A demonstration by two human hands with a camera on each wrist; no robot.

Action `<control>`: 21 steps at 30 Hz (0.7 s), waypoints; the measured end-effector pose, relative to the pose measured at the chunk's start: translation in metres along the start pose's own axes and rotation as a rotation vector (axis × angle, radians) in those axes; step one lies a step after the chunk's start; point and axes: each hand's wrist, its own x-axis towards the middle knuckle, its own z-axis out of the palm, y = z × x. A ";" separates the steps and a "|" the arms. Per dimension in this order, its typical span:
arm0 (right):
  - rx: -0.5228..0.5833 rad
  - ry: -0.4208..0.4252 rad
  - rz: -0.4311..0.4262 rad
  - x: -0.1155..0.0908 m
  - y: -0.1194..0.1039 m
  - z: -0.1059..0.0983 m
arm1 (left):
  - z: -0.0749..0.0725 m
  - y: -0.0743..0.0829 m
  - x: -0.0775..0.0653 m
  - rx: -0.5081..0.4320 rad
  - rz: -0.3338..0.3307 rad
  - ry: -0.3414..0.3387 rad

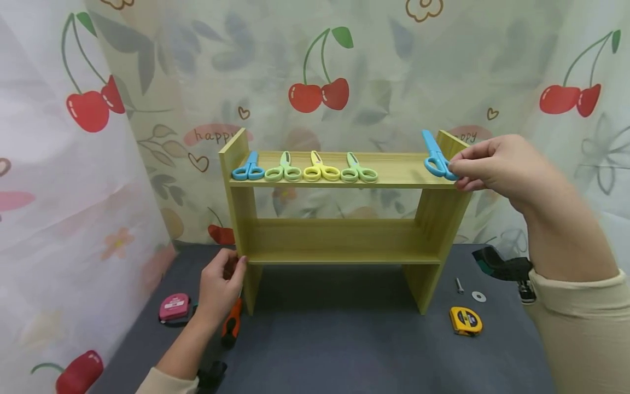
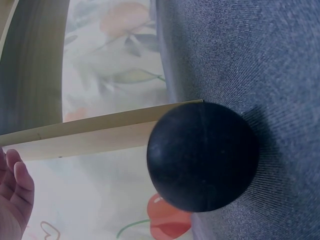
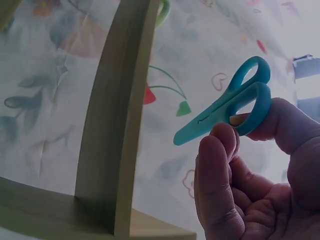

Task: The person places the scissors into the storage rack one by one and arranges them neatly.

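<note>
My right hand [image 1: 502,167] pinches a pair of blue scissors [image 1: 433,156] by its handle loops, above the right end of the shelf's top board. In the right wrist view, thumb and fingertips grip one loop of the scissors [image 3: 225,107], apart from the wood. My left hand [image 1: 221,284] is at the left side panel of the wooden shelf [image 1: 339,257], fingers loosely bent and fingertips right at the panel. Along the top board lie another blue pair [image 1: 248,172], a green pair [image 1: 283,174], a yellow pair [image 1: 321,173] and a second green pair [image 1: 359,175].
A pink tape measure [image 1: 174,306] and an orange-and-black screwdriver [image 1: 232,323] lie left of the shelf. At right are a yellow tape measure [image 1: 465,321], a washer [image 1: 478,296], a bolt [image 1: 459,285] and a black-and-green tool [image 1: 499,265]. Patterned cloth hangs behind.
</note>
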 end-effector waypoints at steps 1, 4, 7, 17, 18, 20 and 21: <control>-0.008 -0.003 -0.001 0.005 -0.003 0.002 | 0.000 0.000 0.000 0.001 -0.003 -0.002; -0.035 -0.028 -0.002 0.020 -0.008 0.007 | 0.000 -0.001 0.000 0.006 -0.011 -0.009; -0.071 -0.058 0.007 0.033 -0.012 0.014 | 0.000 -0.002 -0.001 0.009 -0.019 -0.012; -0.112 -0.194 0.046 0.057 -0.022 0.025 | 0.000 -0.004 -0.002 0.003 -0.002 -0.011; -0.117 -0.205 0.046 0.058 -0.022 0.027 | 0.000 -0.004 -0.002 0.005 -0.004 -0.012; -0.118 -0.227 0.050 0.061 -0.024 0.029 | 0.000 -0.004 -0.001 0.006 -0.011 -0.015; -0.121 -0.236 0.047 0.062 -0.025 0.031 | 0.000 -0.003 -0.001 0.006 -0.012 -0.015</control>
